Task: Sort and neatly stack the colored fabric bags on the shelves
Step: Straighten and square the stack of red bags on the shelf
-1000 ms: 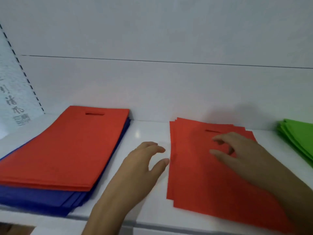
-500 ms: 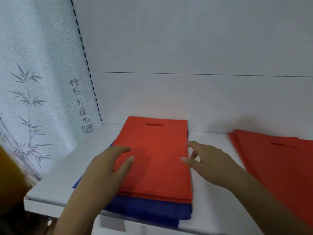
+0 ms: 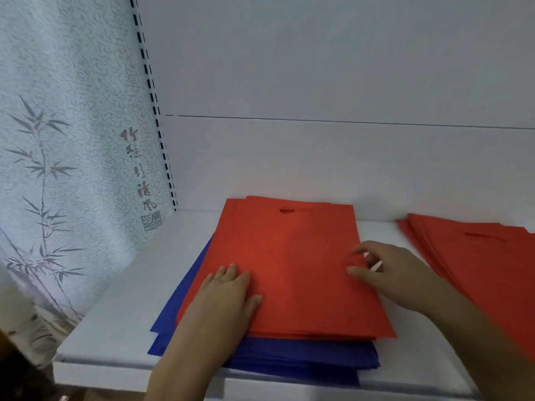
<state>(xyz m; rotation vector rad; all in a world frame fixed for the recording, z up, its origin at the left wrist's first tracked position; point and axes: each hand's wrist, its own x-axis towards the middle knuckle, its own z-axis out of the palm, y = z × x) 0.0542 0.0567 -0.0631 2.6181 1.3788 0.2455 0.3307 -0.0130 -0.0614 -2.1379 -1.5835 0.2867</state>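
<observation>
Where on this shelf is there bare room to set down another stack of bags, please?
The widest bare patch of shelf lies left of the blue bags, toward the bamboo-print wall. A narrower strip lies between the red stack and the loose red bags, but the right hand crowds it.

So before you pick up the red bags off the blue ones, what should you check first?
1. Left hand flat on the red bags, steadying them: ok.
2. Right hand at the pile's right edge, fingers curled: ok; real grip: cannot tell.
3. Red bags squared up: not ok, back corners fan out.
4. Blue bags underneath tidy: not ok, they stick out left and front.
5. Other red pile neat enough to add to: not ok, its edges fan.
6. Shelf has bare room around: ok.
</observation>
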